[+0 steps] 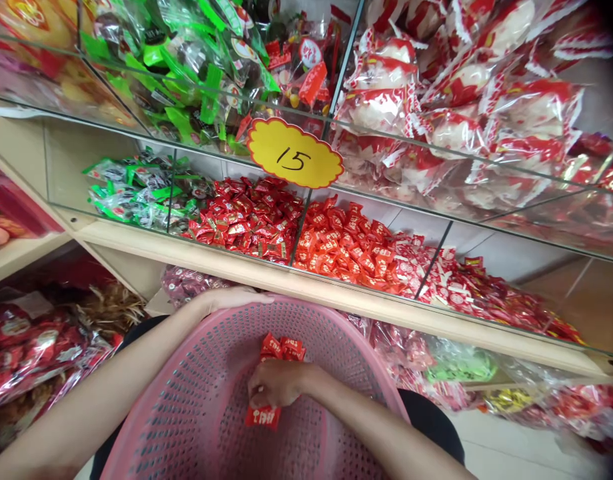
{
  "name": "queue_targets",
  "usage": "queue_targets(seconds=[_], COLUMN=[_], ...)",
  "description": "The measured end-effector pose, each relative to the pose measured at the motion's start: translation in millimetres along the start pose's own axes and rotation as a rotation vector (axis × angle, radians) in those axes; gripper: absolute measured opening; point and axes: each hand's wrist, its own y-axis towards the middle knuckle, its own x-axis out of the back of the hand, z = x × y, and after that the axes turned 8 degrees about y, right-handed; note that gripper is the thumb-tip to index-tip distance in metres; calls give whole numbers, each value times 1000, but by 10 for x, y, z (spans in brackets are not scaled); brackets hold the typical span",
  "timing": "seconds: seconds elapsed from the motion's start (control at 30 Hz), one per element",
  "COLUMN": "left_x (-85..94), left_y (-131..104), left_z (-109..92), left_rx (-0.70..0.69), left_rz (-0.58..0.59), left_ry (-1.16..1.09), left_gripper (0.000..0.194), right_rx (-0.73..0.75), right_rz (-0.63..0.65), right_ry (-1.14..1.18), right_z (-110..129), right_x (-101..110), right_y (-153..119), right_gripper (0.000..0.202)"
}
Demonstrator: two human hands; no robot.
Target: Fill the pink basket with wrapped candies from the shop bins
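A large pink plastic basket [331, 333] with perforated walls is tilted in front of me, its open mouth towards me. At its far rim rests my left hand [239, 297], gripping the edge, with some fingers hidden behind it. Inside the basket, my right hand [274, 382] is closed around red-wrapped candies [263, 417]. One candy pokes out below the fist, and several more red candies [282, 347] show just beyond it; whether those are held or lying in the basket I cannot tell.
Directly ahead, glass-fronted shelf bins hold red candies [251, 217], orange-red candies [344, 243] and green-wrapped sweets [141, 190]. A yellow price tag [295, 153] marked 15 hangs above. Bagged goods [31, 347] fill the lower left; a wooden shelf edge [376, 303] runs behind the basket.
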Motion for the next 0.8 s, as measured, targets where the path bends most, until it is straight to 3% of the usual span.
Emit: queue_targets(seconds=[0.13, 0.33, 0.8], left_x=[4, 6, 3], left_y=[1, -5, -1], left_z=[-1, -17, 12], left_rx=[49, 55, 53], left_rz=[26, 40, 8], left_ry=[-49, -67, -54], left_gripper=[54, 53, 56], right_rx=[-100, -74, -156], right_rz=[5, -46, -96], right_ry=[-76, 30, -116], right_z=[-10, -52, -98], right_x=[43, 83, -105], right_y=[-24, -59, 81], right_gripper=[25, 22, 17])
